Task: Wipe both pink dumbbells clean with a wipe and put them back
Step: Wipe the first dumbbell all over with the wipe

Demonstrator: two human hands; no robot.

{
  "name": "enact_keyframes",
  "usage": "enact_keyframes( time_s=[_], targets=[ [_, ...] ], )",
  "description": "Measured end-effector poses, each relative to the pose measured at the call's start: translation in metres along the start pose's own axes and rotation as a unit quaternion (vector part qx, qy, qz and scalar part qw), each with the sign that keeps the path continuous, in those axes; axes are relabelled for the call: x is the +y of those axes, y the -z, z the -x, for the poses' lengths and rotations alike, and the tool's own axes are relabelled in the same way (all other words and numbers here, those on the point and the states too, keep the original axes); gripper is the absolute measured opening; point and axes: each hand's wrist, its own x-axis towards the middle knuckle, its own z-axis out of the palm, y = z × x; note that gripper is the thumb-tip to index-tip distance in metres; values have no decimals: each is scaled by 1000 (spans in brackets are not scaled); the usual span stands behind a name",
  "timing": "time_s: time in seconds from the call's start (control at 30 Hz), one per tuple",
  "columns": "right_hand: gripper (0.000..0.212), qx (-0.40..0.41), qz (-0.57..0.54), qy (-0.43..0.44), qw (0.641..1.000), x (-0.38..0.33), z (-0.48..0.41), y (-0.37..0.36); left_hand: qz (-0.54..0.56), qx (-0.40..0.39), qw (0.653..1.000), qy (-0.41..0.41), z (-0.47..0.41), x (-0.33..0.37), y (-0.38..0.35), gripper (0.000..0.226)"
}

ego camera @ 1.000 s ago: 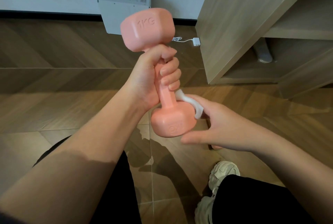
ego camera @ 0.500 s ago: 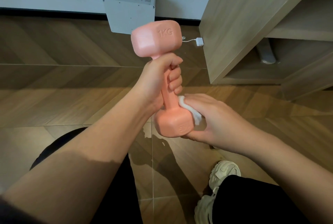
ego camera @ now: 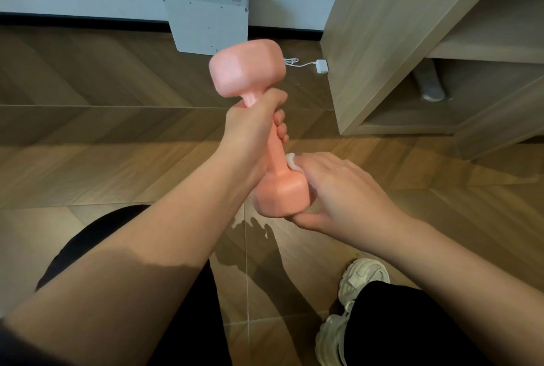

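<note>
While the left hand (ego camera: 250,130) wraps its fingers fully round the upper handle of the pink dumbbell (ego camera: 247,71), the weight hangs in the air above the floor (ego camera: 88,130). It is near upright, with the top head leaning toward 11 o'clock. Right hand (ego camera: 338,189) is curled about the lower head, thumb underneath. It presses the white wipe (ego camera: 291,161) into the neck where handle meets head; only a corner of the wipe shows, at that hand's 10 o'clock. Second dumbbell not in view.

Handling, as judged: rigid moulded body with a smooth coating, probably slick once damp. Weight sits in the ends, so the handle's middle is the place to hold, with a full wrap. Not fragile, though a drop would mark the floor or strike the shoe (ego camera: 362,280) at 5 o'clock. The wipe is soft and limp and needs fingertip pressure to follow the facets.

White box (ego camera: 209,21) against the wall at 12 o'clock; wooden shelf unit (ego camera: 382,41) at 2 o'clock.
</note>
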Motion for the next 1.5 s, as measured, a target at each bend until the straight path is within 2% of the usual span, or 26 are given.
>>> enact_keyframes(
  time_s=[0.07,0.17,0.27,0.33,0.4,0.47,0.6,0.77,0.87,1.0,1.1,1.17,1.23,1.33,1.43,1.5],
  targets=[
    [38,3,-18,1,1000,1,0,1,-17,-29,999,5,-1,1,0,12],
    [35,1,-104,-9,995,4,2,6,7,-119,992,46,-3,7,7,3],
    [41,13,-173,-23,985,7,3,11,79,-207,973,71,-2,10,13,2],
    [49,33,-197,-29,979,8,4,14,106,-234,964,65,-1,11,13,11],
    [56,39,-201,-38,978,9,3,16,122,-217,967,52,0,12,11,28],
    [58,26,-189,-44,981,8,0,17,123,-176,976,29,-2,11,9,33],
    [38,-5,-72,1,997,4,-6,16,85,-107,990,-21,-2,4,5,31],
    [40,-19,16,22,999,-1,-11,9,27,-92,994,-46,-1,-3,2,22],
    [42,31,48,35,998,1,-10,4,11,-84,995,-54,-4,-2,4,16],
    [50,134,28,17,990,0,-8,-3,29,-47,997,-51,-7,3,9,15],
    [50,99,52,4,994,5,-9,-5,14,-43,998,-49,-7,2,10,15],
    [59,62,63,-8,996,9,-8,-7,2,-48,998,-45,-6,0,8,13],
    [64,53,54,-23,997,9,-7,-9,1,-53,998,-34,-6,-1,7,13],
    [55,42,12,-40,998,12,-7,-7,6,-84,996,-11,-8,-1,10,11],
    [40,25,-95,-48,994,12,-6,0,17,-147,989,17,-12,4,19,17],
    [42,17,-153,-47,987,10,-5,4,13,-174,984,24,-14,5,22,16]
  ],
)
